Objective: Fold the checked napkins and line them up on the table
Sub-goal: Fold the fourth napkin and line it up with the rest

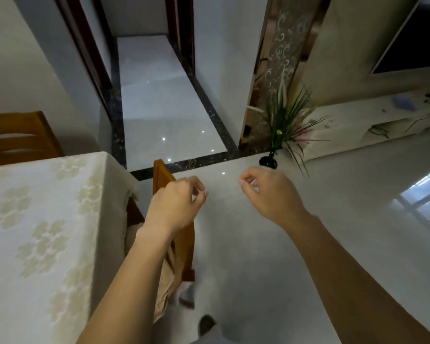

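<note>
No checked napkin is in view, so folding seems not yet begun: the left hand (176, 202) and right hand (268, 192) hover loosely curled and empty beyond the table's (35, 199) right edge, and napkins must be fetched first.

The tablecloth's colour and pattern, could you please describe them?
The tablecloth is white with pale beige flower clusters; head view.

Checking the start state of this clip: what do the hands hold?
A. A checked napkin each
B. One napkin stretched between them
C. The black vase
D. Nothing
D: the left hand and right hand hover apart above the floor, fingers loosely curled around nothing.
</note>
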Motion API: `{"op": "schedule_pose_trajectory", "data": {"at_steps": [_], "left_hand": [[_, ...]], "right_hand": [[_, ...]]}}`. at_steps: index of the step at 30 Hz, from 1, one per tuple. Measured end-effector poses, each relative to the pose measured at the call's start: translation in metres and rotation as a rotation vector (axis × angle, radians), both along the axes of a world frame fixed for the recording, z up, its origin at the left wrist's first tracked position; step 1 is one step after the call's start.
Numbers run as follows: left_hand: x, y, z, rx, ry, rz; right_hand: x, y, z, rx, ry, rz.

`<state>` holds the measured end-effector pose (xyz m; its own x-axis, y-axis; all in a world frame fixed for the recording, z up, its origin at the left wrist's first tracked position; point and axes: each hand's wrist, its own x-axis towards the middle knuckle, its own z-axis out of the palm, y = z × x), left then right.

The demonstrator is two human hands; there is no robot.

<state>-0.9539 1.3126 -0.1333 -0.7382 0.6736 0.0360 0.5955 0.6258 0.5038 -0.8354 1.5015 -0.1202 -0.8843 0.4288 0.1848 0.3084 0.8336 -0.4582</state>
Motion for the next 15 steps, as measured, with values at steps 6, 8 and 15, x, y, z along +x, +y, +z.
{"op": "schedule_pose_trajectory", "data": {"at_steps": [6, 8, 15], "left_hand": [[-0.065, 0.033, -0.008, -0.064, 0.017, 0.111], [-0.083, 0.039, -0.015, -0.109, -0.001, 0.189], [-0.147, 0.079, -0.02, -0.179, 0.056, 0.52]], "right_hand": [[-0.079, 0.052, -0.015, -0.06, 0.002, 0.126], [-0.112, 0.069, -0.022, -0.073, -0.01, 0.173], [-0.245, 0.119, -0.04, -0.159, 0.02, 0.455]]}}
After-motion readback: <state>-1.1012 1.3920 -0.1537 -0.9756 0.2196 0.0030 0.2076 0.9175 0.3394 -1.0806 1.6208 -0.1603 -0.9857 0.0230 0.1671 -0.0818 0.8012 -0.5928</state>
